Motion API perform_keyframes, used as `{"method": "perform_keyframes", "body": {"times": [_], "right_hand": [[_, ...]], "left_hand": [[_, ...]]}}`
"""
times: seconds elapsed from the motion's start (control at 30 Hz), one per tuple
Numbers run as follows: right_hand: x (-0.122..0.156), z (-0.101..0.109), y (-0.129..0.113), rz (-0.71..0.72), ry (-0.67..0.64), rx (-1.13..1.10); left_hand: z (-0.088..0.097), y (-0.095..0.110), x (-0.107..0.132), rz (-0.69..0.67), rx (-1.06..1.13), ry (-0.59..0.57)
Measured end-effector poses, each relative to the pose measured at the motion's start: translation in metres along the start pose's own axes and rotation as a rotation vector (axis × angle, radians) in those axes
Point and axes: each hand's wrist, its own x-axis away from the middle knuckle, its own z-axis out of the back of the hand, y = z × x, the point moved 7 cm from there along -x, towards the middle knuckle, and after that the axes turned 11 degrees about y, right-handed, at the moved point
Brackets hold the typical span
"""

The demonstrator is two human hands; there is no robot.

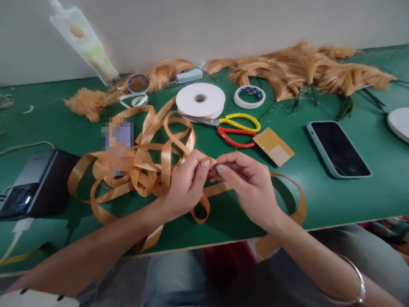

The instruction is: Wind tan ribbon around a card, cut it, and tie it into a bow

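A green surface [351,200] runs the full width of the view and meets a plain pale wall at the back; its pale front edge crosses just above the person's lap. At the far left a dark device [38,183] lies with a white cable below it. Beside it a loose heap of orange-gold ribbon [150,166] spreads in loops, with a blurred patch over part of it. Behind the heap sit a clear bag [86,42] leaning on the wall, small tape rings and tufts of orange fibre [297,68] that stretch along the back toward the right. A white ribbon spool [200,100] stands in the middle, with yellow-and-red scissors [236,128] just beside it, a tape roll [249,96] behind, and a tan card [274,146] near the scissor handles. Further right a phone [338,148] lies face up, well apart from a white disc [399,123] at the right edge.

Bare green lies between the card and the phone, and along the front right.

Both forearms come up from the bottom. The left hand [185,183] and right hand [249,183] meet near the front edge, thumbs and forefingers pinched together on 1 strand of the ribbon, which trails over the edge at the right. A bracelet [358,285] circles the right wrist.
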Motion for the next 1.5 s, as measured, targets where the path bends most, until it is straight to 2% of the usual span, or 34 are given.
{"method": "perform_keyframes", "body": {"times": [0.23, 0.67, 1.3, 1.5], "right_hand": [[0.0, 0.002, -0.005, 0.017, 0.05, 0.078], [-0.002, 0.002, -0.002, 0.013, 0.043, 0.091], [-0.002, 0.0, 0.003, -0.031, 0.045, 0.06], [-0.002, -0.001, 0.009, -0.067, 0.033, 0.003]], "left_hand": [[-0.002, 0.006, -0.001, -0.097, -0.044, 0.001], [-0.002, 0.009, -0.001, -0.127, -0.1, 0.003], [-0.002, 0.008, -0.001, -0.13, -0.084, 0.015], [-0.001, 0.0, -0.001, -0.045, -0.057, 0.033]]}}
